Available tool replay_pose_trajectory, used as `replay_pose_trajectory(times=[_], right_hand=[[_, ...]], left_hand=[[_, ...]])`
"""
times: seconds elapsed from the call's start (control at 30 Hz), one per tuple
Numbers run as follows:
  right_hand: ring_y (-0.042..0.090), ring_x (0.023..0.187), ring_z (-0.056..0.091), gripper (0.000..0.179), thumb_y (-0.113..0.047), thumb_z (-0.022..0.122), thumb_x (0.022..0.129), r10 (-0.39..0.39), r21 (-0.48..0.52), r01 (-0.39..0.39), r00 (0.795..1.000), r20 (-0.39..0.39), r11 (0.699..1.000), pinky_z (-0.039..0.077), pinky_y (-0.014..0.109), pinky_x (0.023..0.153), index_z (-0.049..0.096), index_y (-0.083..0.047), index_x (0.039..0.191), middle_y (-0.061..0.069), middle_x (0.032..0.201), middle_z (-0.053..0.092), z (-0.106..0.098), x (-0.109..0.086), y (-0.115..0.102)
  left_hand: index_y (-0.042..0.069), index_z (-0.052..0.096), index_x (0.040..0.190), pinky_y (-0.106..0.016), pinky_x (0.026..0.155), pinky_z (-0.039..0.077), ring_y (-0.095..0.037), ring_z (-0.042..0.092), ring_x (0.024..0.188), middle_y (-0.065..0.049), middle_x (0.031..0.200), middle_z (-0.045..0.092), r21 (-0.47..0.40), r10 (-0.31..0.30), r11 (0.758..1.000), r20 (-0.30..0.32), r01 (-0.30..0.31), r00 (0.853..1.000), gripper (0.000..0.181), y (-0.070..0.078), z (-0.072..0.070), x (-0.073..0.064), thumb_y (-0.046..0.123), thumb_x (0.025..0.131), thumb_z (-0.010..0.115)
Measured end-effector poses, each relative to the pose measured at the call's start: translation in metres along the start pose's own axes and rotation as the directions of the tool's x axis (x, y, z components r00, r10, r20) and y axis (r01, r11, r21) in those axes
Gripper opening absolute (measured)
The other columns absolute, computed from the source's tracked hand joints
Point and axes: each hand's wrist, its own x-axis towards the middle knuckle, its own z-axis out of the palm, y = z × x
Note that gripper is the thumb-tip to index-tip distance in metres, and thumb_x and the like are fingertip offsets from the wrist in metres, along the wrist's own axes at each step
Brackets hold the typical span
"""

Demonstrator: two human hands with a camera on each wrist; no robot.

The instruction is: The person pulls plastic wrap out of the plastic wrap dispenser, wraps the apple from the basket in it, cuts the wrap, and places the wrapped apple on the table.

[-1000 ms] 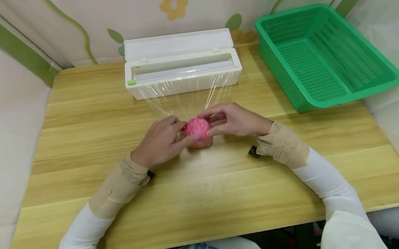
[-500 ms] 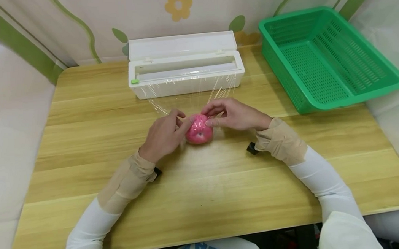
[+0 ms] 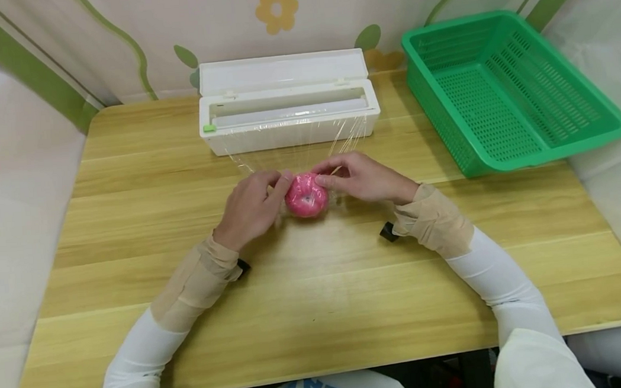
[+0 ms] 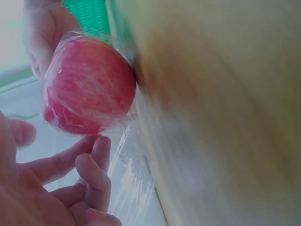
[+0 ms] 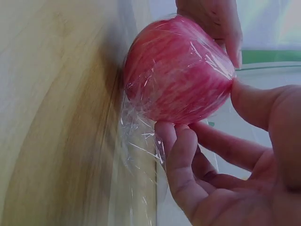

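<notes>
A pink-red apple [image 3: 306,195] wrapped in clear cling film sits on the table at the middle of the head view. My left hand [image 3: 252,206] is at its left side; the left wrist view shows bent fingertips [image 4: 96,146] right at the apple's surface and the thumb apart from it. From the right, my right hand [image 3: 365,177] holds the apple [image 5: 181,75] between thumb and fingers. Stretched cling film [image 3: 281,158] runs from the apple back to the white cling film dispenser [image 3: 291,137], whose lid stands raised. Loose film bunches below the apple in the right wrist view.
A green plastic basket [image 3: 553,154] stands at the table's back right. The dispenser carries a small green slider [image 3: 209,128] at its left front edge. Behind the wooden table [image 3: 318,312] hangs a flower-patterned curtain [image 3: 321,15].
The apple has rolled back toward the dispenser, so its dimpled end now faces up toward the head view. The left thumb has moved from the apple's front to its upper left side.
</notes>
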Motion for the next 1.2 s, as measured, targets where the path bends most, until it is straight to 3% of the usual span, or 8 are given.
replay_pose_trajectory(times=[0.3, 0.43, 0.57, 0.7, 0.83, 1.0, 1.07, 1.2], right_hand=[[0.027, 0.111, 0.07, 0.032, -0.02, 0.065, 0.106, 0.005, 0.089, 0.004, 0.994, -0.109, 0.996, 0.061, 0.044, 0.088, 0.051, -0.004, 0.13, 0.016, 0.122, 0.069, 0.004, 0.001, 0.002], [0.029, 0.106, 0.073, 0.023, -0.018, 0.061, 0.108, -0.05, 0.078, 0.061, 0.989, -0.137, 0.995, 0.063, 0.047, 0.084, 0.047, -0.006, 0.123, 0.019, 0.115, 0.072, 0.008, 0.001, 0.001], [0.025, 0.102, 0.072, 0.011, -0.022, 0.057, 0.11, -0.07, -0.033, 0.066, 0.986, -0.153, 0.997, 0.062, 0.044, 0.084, 0.052, -0.017, 0.118, 0.012, 0.11, 0.075, 0.011, 0.0, -0.001], [0.022, 0.098, 0.068, 0.01, -0.023, 0.055, 0.111, -0.073, -0.112, 0.055, 0.984, -0.163, 0.992, 0.059, 0.039, 0.084, 0.057, -0.022, 0.121, 0.004, 0.109, 0.074, 0.013, -0.002, -0.003], [0.018, 0.104, 0.069, 0.021, -0.021, 0.056, 0.111, -0.097, -0.126, 0.078, 0.984, -0.151, 0.989, 0.06, 0.037, 0.089, 0.06, -0.023, 0.131, 0.002, 0.117, 0.075, 0.013, -0.003, -0.001], [0.02, 0.124, 0.067, 0.056, -0.022, 0.073, 0.101, -0.138, -0.129, 0.131, 0.989, -0.049, 0.983, 0.06, 0.037, 0.099, 0.051, -0.022, 0.152, 0.006, 0.14, 0.066, 0.01, -0.004, 0.003], [0.024, 0.127, 0.065, 0.076, -0.022, 0.083, 0.094, -0.135, -0.148, 0.13, 0.99, -0.026, 0.98, 0.061, 0.036, 0.098, 0.044, -0.02, 0.159, 0.009, 0.145, 0.058, 0.011, -0.005, 0.003], [0.024, 0.124, 0.064, 0.099, -0.02, 0.094, 0.081, -0.103, -0.204, 0.09, 0.993, -0.053, 0.975, 0.06, 0.033, 0.098, 0.037, -0.021, 0.163, 0.012, 0.142, 0.044, 0.014, -0.005, 0.004]], left_hand=[[0.011, 0.053, 0.14, -0.039, 0.073, 0.056, -0.024, 0.069, 0.087, -0.011, 0.119, 0.074, -0.026, -0.021, 0.999, 0.059, 0.023, 0.998, 0.055, 0.003, -0.003, -0.004, 0.052, 0.104, 0.059], [0.02, 0.048, 0.144, -0.036, 0.065, 0.055, -0.02, 0.068, 0.077, -0.01, 0.119, 0.074, 0.033, 0.086, 0.996, 0.083, -0.089, 0.993, 0.063, 0.004, -0.007, -0.009, 0.046, 0.094, 0.074], [0.023, 0.049, 0.148, -0.033, 0.062, 0.051, -0.017, 0.062, 0.075, -0.004, 0.112, 0.075, 0.137, 0.221, 0.964, 0.078, -0.23, 0.972, 0.073, 0.003, -0.007, -0.011, 0.04, 0.085, 0.082], [0.023, 0.05, 0.15, -0.032, 0.059, 0.044, -0.017, 0.056, 0.074, -0.002, 0.111, 0.075, 0.198, 0.274, 0.939, 0.07, -0.283, 0.959, 0.079, 0.002, -0.006, -0.011, 0.036, 0.081, 0.085], [0.022, 0.044, 0.156, -0.036, 0.064, 0.045, -0.019, 0.059, 0.076, -0.005, 0.125, 0.074, 0.214, 0.252, 0.94, 0.091, -0.266, 0.964, 0.089, -0.001, -0.006, -0.009, 0.034, 0.08, 0.089], [0.018, 0.037, 0.162, -0.045, 0.08, 0.051, -0.03, 0.068, 0.111, -0.01, 0.151, 0.062, 0.211, 0.199, 0.953, 0.104, -0.218, 0.974, 0.099, -0.006, -0.005, -0.004, 0.03, 0.08, 0.092], [0.017, 0.036, 0.163, -0.05, 0.086, 0.055, -0.033, 0.067, 0.123, -0.011, 0.153, 0.06, 0.2, 0.192, 0.957, 0.098, -0.208, 0.976, 0.102, -0.008, -0.004, -0.002, 0.028, 0.08, 0.093], [0.017, 0.034, 0.164, -0.057, 0.095, 0.057, -0.034, 0.067, 0.121, -0.013, 0.147, 0.064, 0.182, 0.197, 0.961, 0.087, -0.21, 0.976, 0.105, -0.01, -0.002, 0.001, 0.026, 0.079, 0.095]])
